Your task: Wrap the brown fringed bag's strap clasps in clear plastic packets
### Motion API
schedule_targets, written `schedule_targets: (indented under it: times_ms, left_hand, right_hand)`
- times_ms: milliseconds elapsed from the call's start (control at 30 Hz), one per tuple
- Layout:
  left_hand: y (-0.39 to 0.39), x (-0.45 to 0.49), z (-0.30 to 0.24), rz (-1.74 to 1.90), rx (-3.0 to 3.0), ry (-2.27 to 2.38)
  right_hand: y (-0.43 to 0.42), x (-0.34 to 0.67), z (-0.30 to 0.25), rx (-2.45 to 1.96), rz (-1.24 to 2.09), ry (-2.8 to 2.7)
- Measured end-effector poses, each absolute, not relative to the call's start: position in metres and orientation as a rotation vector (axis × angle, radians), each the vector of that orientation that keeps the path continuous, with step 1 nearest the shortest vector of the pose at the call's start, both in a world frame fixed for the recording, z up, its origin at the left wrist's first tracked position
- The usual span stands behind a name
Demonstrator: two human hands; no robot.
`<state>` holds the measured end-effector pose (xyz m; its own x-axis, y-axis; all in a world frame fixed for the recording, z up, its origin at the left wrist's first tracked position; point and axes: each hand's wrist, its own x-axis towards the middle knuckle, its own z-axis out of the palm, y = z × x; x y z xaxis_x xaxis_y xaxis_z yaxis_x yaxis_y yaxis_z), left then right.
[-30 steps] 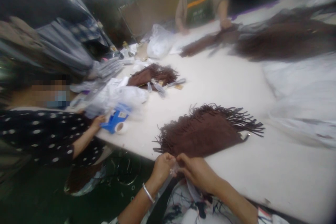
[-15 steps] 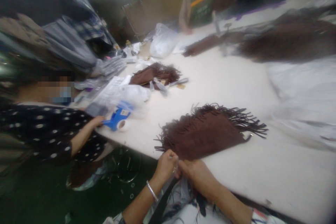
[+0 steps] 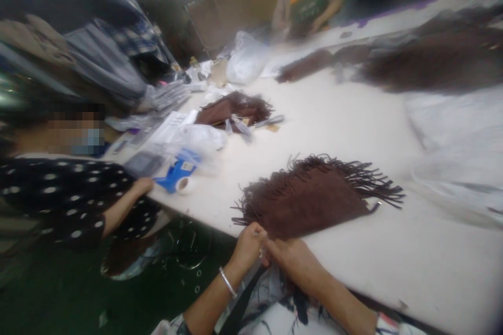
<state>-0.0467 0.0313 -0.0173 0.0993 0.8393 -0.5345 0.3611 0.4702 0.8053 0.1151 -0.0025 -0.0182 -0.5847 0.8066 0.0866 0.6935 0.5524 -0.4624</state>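
A dark brown, suede-like fringed piece [image 3: 310, 201] lies flat on the white table [image 3: 424, 251], its fringes spread along the far side and the right end. Just at its near left corner, over the table's front edge, my left hand [image 3: 248, 246] and my right hand [image 3: 294, 259] meet with their fingers closed in a pinch. Whatever is between the fingertips is too small and blurred to name. A silver bangle [image 3: 227, 282] is on my left wrist. Below the hands, clear plastic [image 3: 277, 285] shows against the lap.
A blue tape dispenser [image 3: 175, 175] stands at the table's left edge, beside a seated person's hand [image 3: 143, 185]. Farther back are another brown fringed piece [image 3: 220, 111], scissors [image 3: 271, 120] and a white plastic bag [image 3: 247, 63]. Plastic sheeting [image 3: 463, 141] covers the right. Another person works at the far side.
My hands stay almost in place, fingers still together. The person across the table has brought an arm down and inward. The seated person at left has shifted slightly left.
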Motion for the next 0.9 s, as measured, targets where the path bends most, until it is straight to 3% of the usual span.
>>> schedule_targets:
  times_ms: [267,567,900]
  left_hand:
    - [0.034,-0.050,-0.021,0.530,1.146,1.530]
    - [0.040,-0.052,-0.031,0.579,1.260,1.544]
    - [0.037,-0.052,-0.029,0.542,1.250,1.527]
  right_hand:
    - [-0.009,0.122,-0.008,-1.224,0.657,-2.474]
    - [-0.014,0.108,-0.018,-1.189,0.375,-2.570]
    - [-0.016,0.110,-0.025,-1.175,0.472,-2.470]
